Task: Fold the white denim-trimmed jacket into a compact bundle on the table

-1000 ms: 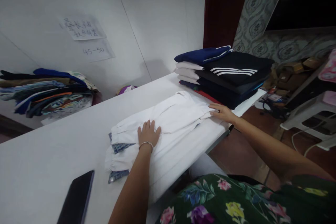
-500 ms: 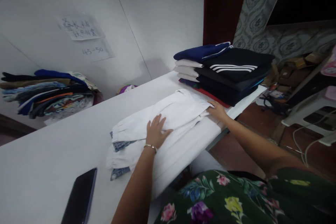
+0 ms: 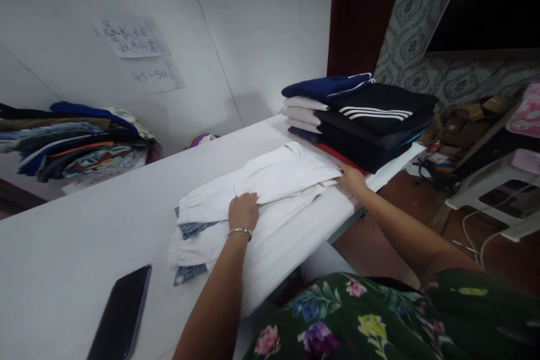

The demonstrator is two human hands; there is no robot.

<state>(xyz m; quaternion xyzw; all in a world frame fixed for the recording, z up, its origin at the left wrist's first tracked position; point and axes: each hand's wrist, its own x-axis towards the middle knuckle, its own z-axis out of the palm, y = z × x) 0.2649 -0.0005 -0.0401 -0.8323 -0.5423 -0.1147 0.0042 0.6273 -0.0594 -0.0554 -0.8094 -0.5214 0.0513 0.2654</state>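
A white long-sleeved garment (image 3: pixel 291 171) lies on the white table, its gathered cuffs pointing left and pieces of blue denim (image 3: pixel 192 274) showing beside them. My left hand (image 3: pixel 243 212), with a bracelet at the wrist, rests on the sleeve, fingers curled down and closed on the cloth. At the garment's right end, my right hand (image 3: pixel 351 179) pinches its edge between thumb and fingers. Just beyond that hand stands a stack of folded clothes (image 3: pixel 363 124), navy, black, grey and red, some with white stripes.
A dark phone (image 3: pixel 120 312) lies at the front left of the table (image 3: pixel 105 225). Behind the table at left is another pile of folded clothes (image 3: pixel 84 143). Handwritten paper signs (image 3: pixel 137 39) hang on the wall. A pale plastic stool (image 3: pixel 498 194) and boxes are at right.
My left hand has gone from spread flat on the sleeve to curled fingers, slightly further left. My right hand keeps its pinch on the edge. The view has shifted slightly.
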